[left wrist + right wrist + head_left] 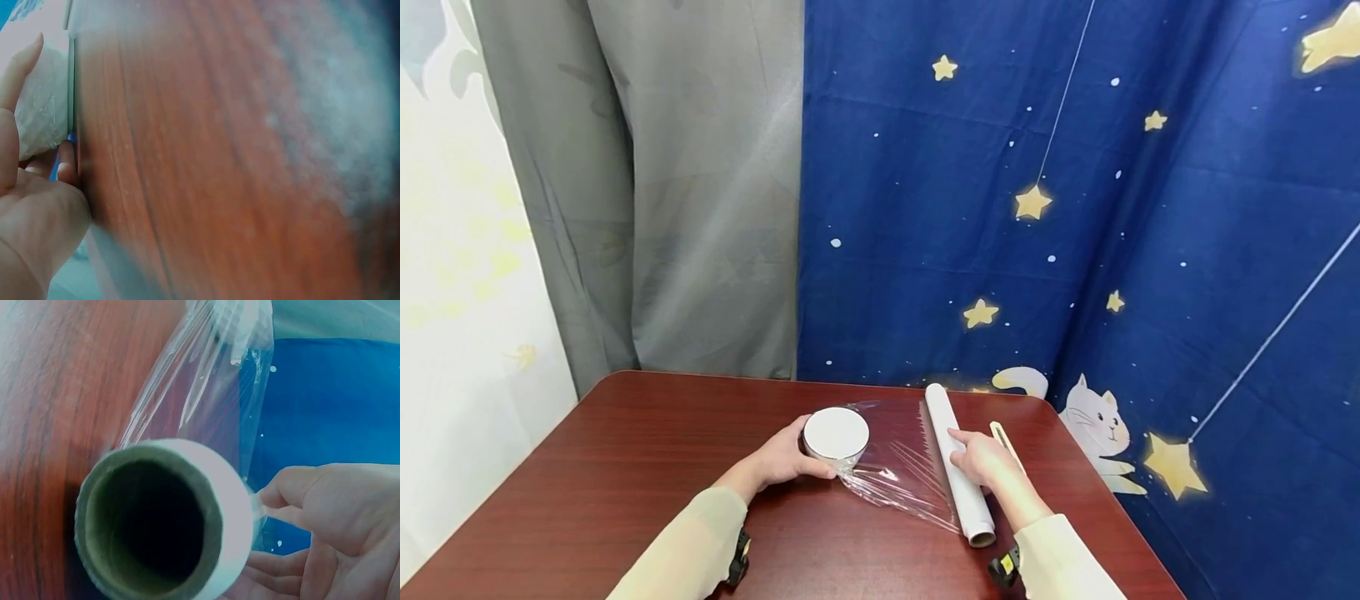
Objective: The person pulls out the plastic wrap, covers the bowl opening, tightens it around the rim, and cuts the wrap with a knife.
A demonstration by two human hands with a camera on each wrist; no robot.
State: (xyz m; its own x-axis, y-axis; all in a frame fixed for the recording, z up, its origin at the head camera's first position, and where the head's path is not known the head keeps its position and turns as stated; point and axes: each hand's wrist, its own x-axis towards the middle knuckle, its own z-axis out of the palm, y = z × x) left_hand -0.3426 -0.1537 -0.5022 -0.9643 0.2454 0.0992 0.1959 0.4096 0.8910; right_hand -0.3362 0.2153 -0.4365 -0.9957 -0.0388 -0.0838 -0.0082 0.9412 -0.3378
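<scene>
In the head view, a round white-topped container (837, 432) stands on the table, film around its side. My left hand (786, 454) curves round its left side, thumb at the near edge. Close up in the left wrist view, the left hand (40, 206) is against the container's white, film-covered wall (44, 94). Clear cling film (898, 471) stretches from the container to a white roll of cling film (958, 471) on the right. My right hand (988, 460) grips that roll from its right side. Its hollow core (150, 525) faces the right wrist camera.
A slim cream-coloured tool (1006, 442), like a utility knife, lies just right of the roll, partly behind the right hand. The dark red wooden table (685, 442) ends at a grey curtain (715, 208) and a blue star-patterned curtain (917, 208).
</scene>
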